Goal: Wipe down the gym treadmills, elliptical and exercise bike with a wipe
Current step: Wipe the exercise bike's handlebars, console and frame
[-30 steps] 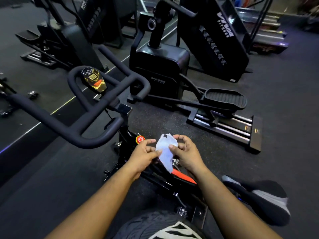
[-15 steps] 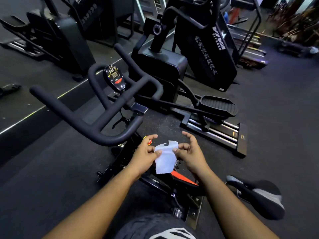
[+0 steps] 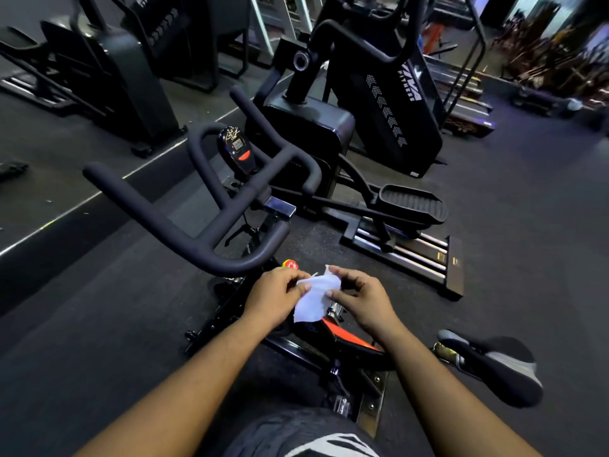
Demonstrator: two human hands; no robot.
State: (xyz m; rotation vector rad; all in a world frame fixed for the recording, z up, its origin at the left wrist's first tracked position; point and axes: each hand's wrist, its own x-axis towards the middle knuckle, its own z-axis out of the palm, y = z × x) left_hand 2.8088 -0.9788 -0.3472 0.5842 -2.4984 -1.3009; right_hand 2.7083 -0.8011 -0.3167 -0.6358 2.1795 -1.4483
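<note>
**Wipe in both hands, standing over the bike**

I had the white wipe (image 3: 315, 296) held up between both hands, right above the exercise bike's (image 3: 333, 338) frame. My left hand (image 3: 275, 296) pinched its left edge with thumb and fingers, and my right hand (image 3: 361, 300) pinched the right edge, other fingers loosely curled. The handlebars (image 3: 184, 222) sat just ahead and left of me, the seat (image 3: 497, 366) off to my right. The elliptical (image 3: 316, 140) stood just beyond the bike.
</note>
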